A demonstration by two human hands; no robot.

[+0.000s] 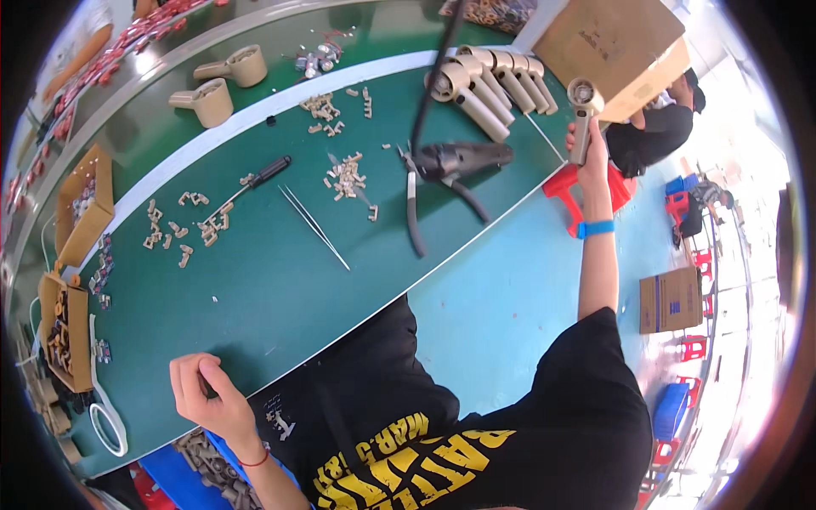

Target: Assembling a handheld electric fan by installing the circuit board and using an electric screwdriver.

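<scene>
My right hand (592,151), stretched out past the table's right end, is wrapped round the handle of a beige handheld fan (584,95). The fan stands upright with its round head on top. Beside it on the table lies a row of similar beige fans (486,109), handles toward me. Near the table's front edge my left hand (206,393) is curled closed, and nothing shows in its fingers. Ahead of it are small beige plastic parts (216,223), a screwdriver (272,170) with a dark handle, and metal tweezers (314,228).
A dark power tool (466,160) with a cord lies by pliers (413,217). Two beige housings (212,104) stand at the back. Cardboard trays (85,204) line the left, near a white tape roll (109,427). A large carton (608,47) and another person (659,132) are at right.
</scene>
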